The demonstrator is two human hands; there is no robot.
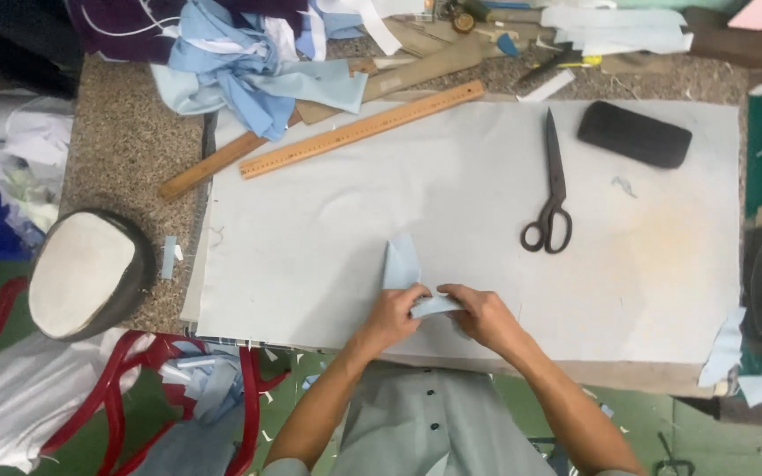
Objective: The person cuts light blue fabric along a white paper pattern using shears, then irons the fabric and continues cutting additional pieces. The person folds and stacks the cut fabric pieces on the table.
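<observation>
Head view: at the near table edge, the left hand (pixel 396 310) and right hand (pixel 480 313) pinch a small pale blue fabric piece (pixel 406 273), fingers closed on its fold; crisp creasing needs edges aligned. Farther right lie dark metal scissors (pixel 554 189), then a wooden ruler (pixel 362 130) on smooth grey paper (pixel 663 264).

Speckled stone-look table (pixel 121 145), large pale grey sheet (pixel 451 211) over most of it. Landmark: black scissors (pixel 552 189), lying on sheet, blades pointing away from person. Right of scissors: black oblong pad (pixel 634 134). Left of scissors: wooden ruler (pixel 362 130), angled; second wooden strip (pixel 213 165) past it. Far left of scissors: heap of blue and white fabric (pixel 249 62). Behind scissors: clutter, possibly paper strips (pixel 615 31). Near-left of scissors: small pale blue fabric piece (pixel 401 262).
</observation>
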